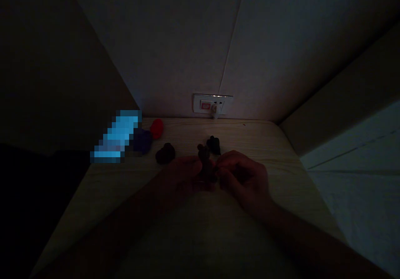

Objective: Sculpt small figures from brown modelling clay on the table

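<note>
In dim light, my left hand [184, 172] is closed around the lower part of a small dark brown figure [204, 162], which looks like modelling clay. The figure stands upright, with a rounded head and a small knob on top. From the right, my right hand [242, 177] pinches at the figure's lower side; the exact spot between thumb and forefinger is too dark to make out. A brown lump [165, 154] lies just beyond my left hand. Behind the figure sits a black lump [213, 144], close to my right fingers.
A red lump [156, 129] and a dark blue lump [143, 141] rest at the back left of the wooden tabletop [265, 141]. Beside them is a glowing, pixelated rectangle [117, 137]. A wall socket [212, 104] with a plug sits above the rear edge.
</note>
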A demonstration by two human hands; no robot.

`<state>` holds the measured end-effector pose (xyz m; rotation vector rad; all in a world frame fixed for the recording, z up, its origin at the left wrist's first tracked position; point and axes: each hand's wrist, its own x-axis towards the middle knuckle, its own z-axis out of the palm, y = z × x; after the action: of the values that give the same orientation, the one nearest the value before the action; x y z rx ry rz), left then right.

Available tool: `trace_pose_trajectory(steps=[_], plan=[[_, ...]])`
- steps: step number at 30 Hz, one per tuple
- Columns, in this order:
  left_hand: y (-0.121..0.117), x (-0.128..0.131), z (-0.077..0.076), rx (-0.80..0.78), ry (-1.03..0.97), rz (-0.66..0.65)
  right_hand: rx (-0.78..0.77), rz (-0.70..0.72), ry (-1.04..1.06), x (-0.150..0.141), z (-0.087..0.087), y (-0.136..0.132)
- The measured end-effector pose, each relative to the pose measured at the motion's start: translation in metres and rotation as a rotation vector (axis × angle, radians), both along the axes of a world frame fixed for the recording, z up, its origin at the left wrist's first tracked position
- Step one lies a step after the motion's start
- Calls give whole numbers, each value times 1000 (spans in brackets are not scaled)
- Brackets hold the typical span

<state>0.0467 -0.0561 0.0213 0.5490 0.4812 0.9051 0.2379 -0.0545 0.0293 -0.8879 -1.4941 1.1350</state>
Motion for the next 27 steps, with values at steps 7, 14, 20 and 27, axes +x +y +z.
trace_pose_trajectory(steps=[7, 14, 20, 27], plan=[[0, -2, 1, -13, -28, -22, 113, 13, -74, 1, 1, -2], [0, -3, 1, -47, -11, -27, 307, 21, -115, 3, 1, 3], [0, -5, -1, -62, -32, -39, 375, 27, -139, 3, 2, 4], [-1, -6, -2, -68, -31, -47, 482, 41, -204, 5, 4, 6]])
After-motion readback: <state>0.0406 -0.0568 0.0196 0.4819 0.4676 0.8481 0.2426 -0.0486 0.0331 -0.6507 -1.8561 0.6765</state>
